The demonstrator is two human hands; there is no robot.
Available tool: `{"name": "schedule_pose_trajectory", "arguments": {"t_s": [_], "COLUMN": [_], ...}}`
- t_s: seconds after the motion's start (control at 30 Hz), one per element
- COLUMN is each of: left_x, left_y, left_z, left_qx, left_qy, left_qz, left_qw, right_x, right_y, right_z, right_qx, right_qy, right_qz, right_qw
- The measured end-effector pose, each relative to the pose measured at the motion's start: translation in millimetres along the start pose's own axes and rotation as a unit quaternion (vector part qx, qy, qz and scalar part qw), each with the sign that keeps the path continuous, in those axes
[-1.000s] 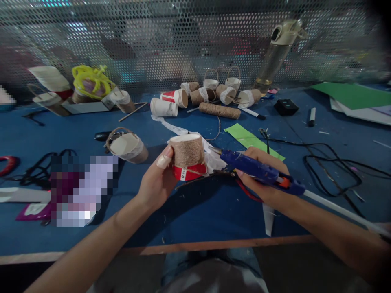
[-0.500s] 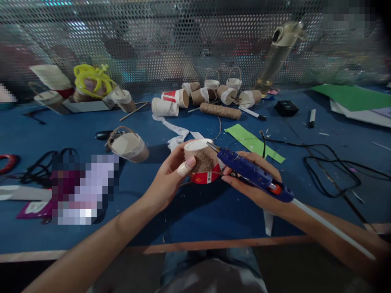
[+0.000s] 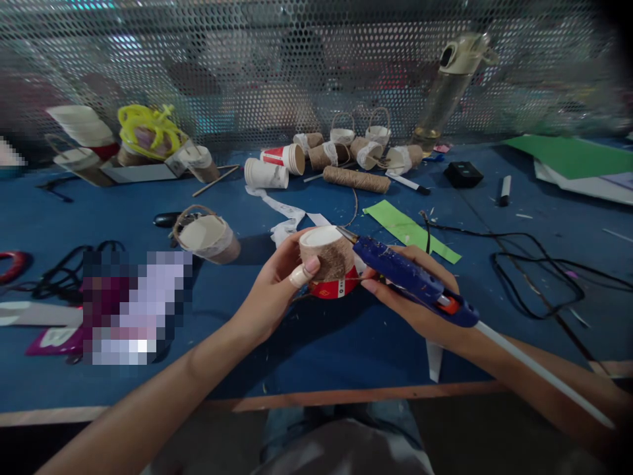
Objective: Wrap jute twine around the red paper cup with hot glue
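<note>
My left hand is closed around an upside-down paper cup, thumb on its near side. Brown twine wraps the cup near its base, and the red printed paper below is bare. In my right hand is a blue hot glue gun, its metal tip close to the cup's upper right edge; whether they touch I cannot tell. A white glue stick juts from the gun's back. A strand of twine runs from the cup toward my right fingertips, which seem to pinch it. The spool of twine lies beyond.
A small twine-wrapped basket stands left of my hands. Several more baskets and stacked paper cups sit at the back. Green paper and a black cable lie right. A bottle stands by the mesh screen.
The glue gun and my right hand have shifted slightly right and down. The cup has barely moved in my left hand.
</note>
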State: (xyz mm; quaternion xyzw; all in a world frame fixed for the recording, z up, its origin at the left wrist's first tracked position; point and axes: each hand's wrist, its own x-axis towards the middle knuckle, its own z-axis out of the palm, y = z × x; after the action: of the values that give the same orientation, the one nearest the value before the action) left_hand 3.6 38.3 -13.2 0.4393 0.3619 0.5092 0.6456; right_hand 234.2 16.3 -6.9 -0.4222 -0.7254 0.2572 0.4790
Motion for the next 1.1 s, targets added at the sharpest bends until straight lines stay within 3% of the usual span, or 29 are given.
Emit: {"name": "schedule_pose_trajectory", "arguments": {"t_s": [0.2, 0.43, 0.93, 1.1], "left_x": [0, -1, -1, -1], "left_y": [0, 2, 2, 3], "left_z": [0.9, 0.0, 0.9, 2.0], "left_qx": [0.016, 0.041, 0.064, 0.071], "left_qy": [-0.005, -0.016, -0.038, -0.04], "left_qz": [0.008, 0.01, 0.043, 0.05], "left_qw": [1.0, 0.999, 0.996, 0.995], "right_x": [3, 12, 10, 10], "right_y": [-5, -7, 3, 1], "right_z": [0, -2, -2, -1], "right_qx": [0.003, 0.074, 0.031, 0.059], "right_qy": [0.016, -0.045, -0.005, 0.004], "right_qz": [0.044, 0.134, 0.179, 0.161], "right_qw": [0.999, 0.987, 0.983, 0.985]}}
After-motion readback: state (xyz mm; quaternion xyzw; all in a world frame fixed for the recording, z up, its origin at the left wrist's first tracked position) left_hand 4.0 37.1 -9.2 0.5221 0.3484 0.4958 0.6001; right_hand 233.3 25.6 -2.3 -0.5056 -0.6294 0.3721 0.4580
